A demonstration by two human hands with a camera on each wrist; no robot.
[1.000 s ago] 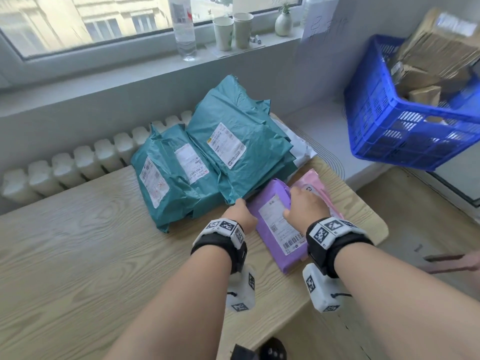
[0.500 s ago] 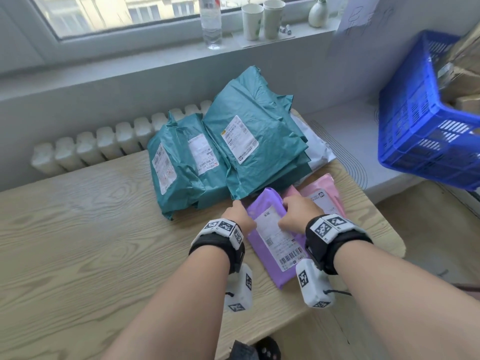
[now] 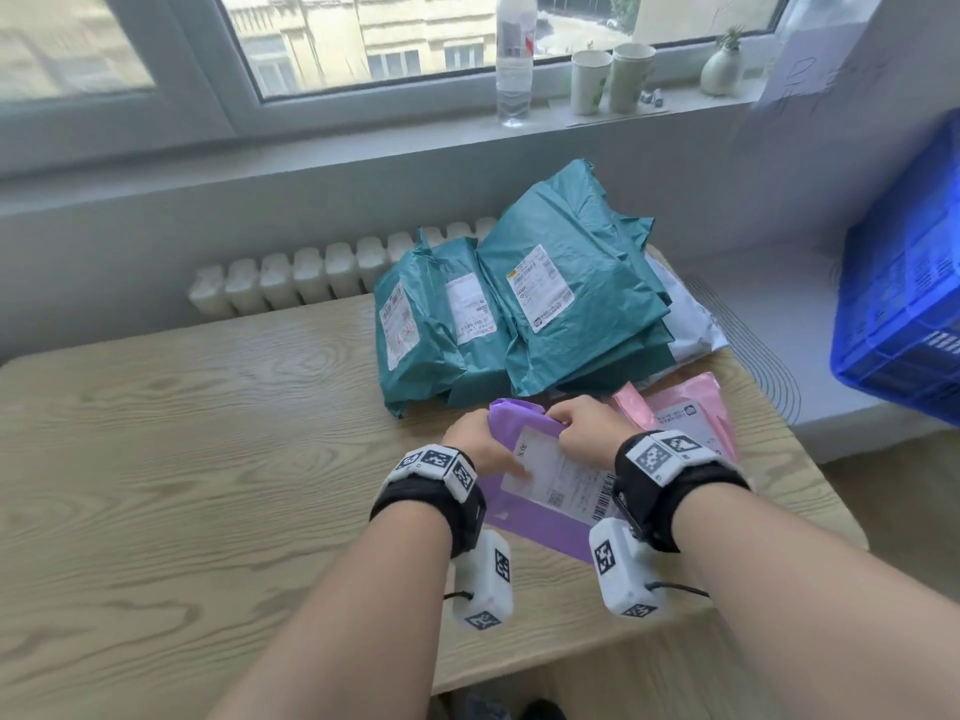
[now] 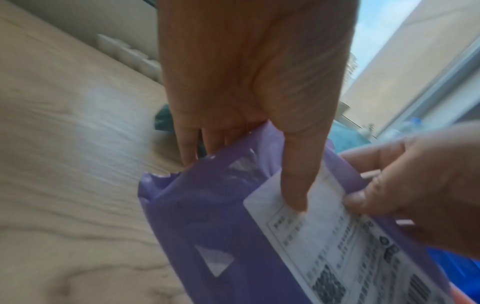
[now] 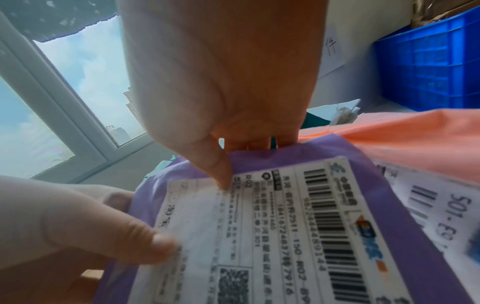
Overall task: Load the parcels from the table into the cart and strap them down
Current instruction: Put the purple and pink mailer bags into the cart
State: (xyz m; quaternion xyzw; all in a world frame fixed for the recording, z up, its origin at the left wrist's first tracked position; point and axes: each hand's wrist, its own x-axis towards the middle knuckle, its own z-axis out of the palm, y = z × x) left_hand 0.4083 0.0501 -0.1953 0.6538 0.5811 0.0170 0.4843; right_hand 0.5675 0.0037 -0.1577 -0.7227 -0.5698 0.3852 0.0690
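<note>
Both hands are now closing on the purple parcel [image 3: 540, 491] at the near right of the table [image 3: 208, 459]. Head view: the left hand [image 3: 478, 446] and right hand [image 3: 587, 428] are gripping its far edge, which is lifting off the table, where half a second ago it was lying flat; its near end is still resting there. The pink parcel [image 3: 685, 413] is lying just beside it, the teal parcels [image 3: 561, 304] behind, none yet loaded. The blue crate [image 3: 904, 304] is standing at the right; no cart is showing.

Left wrist view: the left hand [image 4: 249, 86] is pinching the parcel's [image 4: 207, 226] edge, thumb on the label [image 4: 337, 246], fingers underneath.

Right wrist view: the right hand [image 5: 228, 82] is pinching the same edge, thumb on top, fingers behind.

Judgement: the pickup is under way; loading and strapping are remaining.
</note>
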